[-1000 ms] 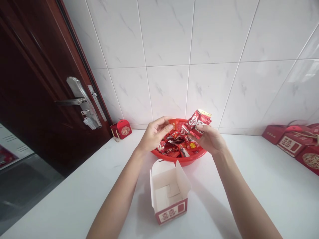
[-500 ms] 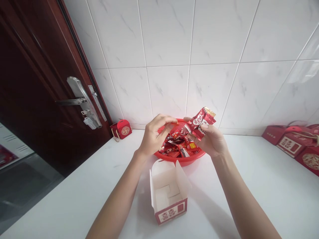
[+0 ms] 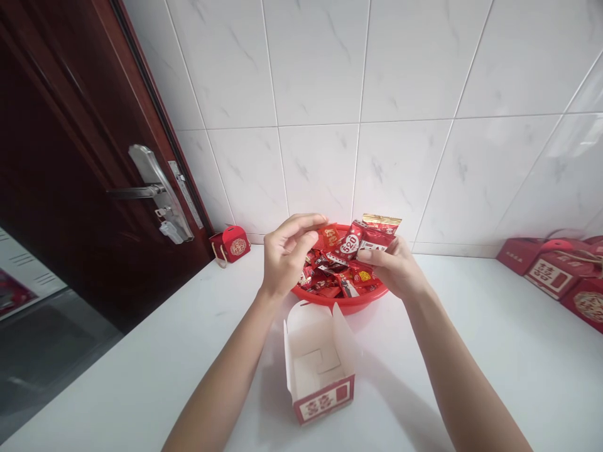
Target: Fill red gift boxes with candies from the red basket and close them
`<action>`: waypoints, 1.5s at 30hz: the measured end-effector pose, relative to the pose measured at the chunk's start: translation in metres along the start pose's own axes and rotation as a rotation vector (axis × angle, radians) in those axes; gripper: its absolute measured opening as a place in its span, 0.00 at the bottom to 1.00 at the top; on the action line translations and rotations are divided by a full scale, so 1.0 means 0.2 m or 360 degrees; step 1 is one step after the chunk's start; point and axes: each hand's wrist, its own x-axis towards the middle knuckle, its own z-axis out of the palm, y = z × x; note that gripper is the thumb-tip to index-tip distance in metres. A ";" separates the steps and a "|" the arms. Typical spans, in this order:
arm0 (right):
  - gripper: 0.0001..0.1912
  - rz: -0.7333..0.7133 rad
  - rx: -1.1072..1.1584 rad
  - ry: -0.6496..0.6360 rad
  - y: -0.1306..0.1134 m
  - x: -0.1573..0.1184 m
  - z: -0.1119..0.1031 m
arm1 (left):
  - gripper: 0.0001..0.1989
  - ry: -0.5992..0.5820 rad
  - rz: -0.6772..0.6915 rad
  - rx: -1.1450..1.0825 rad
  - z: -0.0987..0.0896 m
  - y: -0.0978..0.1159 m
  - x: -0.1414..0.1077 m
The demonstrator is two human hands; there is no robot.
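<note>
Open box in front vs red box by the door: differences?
The open box has flaps up, showing its white inside; the door-side box is closed. The open box's near face bears a rectangular pale panel; the door-side box bears a round emblem. Both are red outside and stand on the white tabletop.

Parts of the red basket (image 3: 346, 306) are hidden by the left hand (image 3: 285, 258) and right hand (image 3: 398, 267), the latter partly covered by wrapped packets (image 3: 374, 240), while the grouped red boxes (image 3: 549, 276) and dark door (image 3: 70, 157) are cut off at opposite edges.
</note>
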 end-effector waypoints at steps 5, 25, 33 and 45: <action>0.13 -0.0045 -0.0058 -0.0103 0.02 0.00 -0.01 | 0.07 0.0026 -0.0101 -0.0005 0.01 0.04 0.01; 0.12 -0.0116 -0.0156 -0.0239 0.00 -0.01 -0.06 | 0.12 -0.0373 -0.0626 -0.0026 -0.11 0.11 0.05; 0.08 -0.0071 -0.0080 -0.0141 -0.03 -0.01 -0.06 | 0.15 -0.1341 -0.0841 0.0451 -0.26 0.22 0.06; 0.10 -0.0015 -0.0172 -0.0353 0.00 -0.01 -0.04 | 0.21 -0.1083 -0.0665 0.0207 -0.16 0.21 0.04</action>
